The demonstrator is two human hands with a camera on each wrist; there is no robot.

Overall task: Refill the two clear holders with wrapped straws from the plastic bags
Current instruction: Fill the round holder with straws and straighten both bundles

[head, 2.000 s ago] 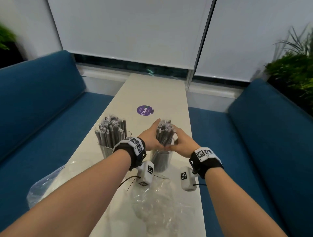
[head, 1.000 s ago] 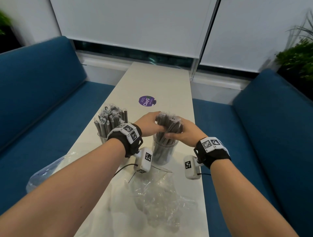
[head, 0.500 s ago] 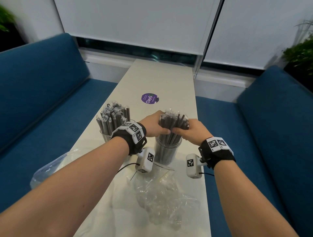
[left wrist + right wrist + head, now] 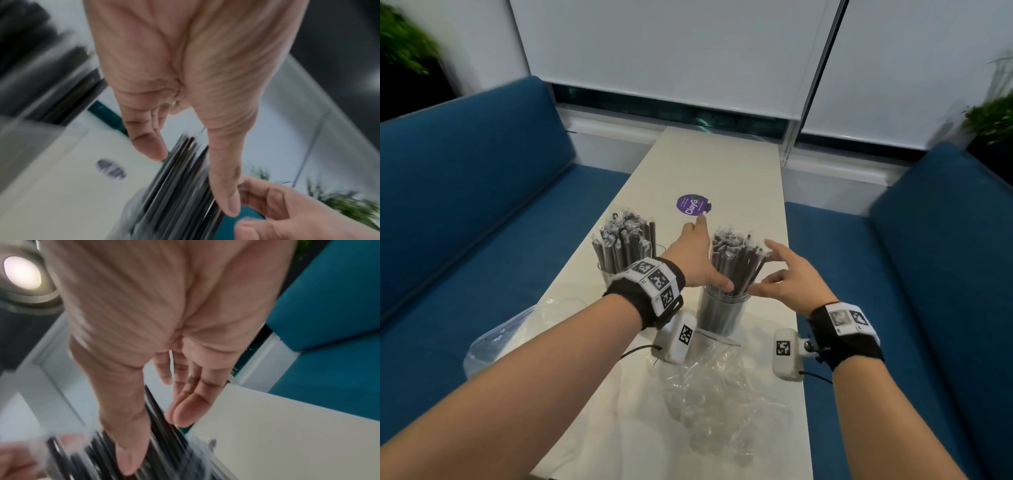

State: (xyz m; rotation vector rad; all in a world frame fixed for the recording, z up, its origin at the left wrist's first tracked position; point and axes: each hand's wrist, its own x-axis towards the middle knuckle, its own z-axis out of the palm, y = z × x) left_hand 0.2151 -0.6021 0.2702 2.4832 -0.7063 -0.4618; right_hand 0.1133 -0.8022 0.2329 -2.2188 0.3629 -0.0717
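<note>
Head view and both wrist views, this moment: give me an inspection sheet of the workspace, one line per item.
Surface: long white table, purple round sticker on it.
Job's things: left holder and right holder, both packed with wrapped dark straws.
Clutter: empty plastic bags, one crumpled, one at the table's left edge.
Grippers: left hand and right hand open, flanking the right holder's straws; contact unclear.
Cables: thin black wire from the left wrist camera.
Surroundings: blue benches, white blinds, plants.

Purple round sticker (image 4: 693, 205) on white table (image 4: 726, 164) btwn blue sofas (image 4: 465, 178)
</note>
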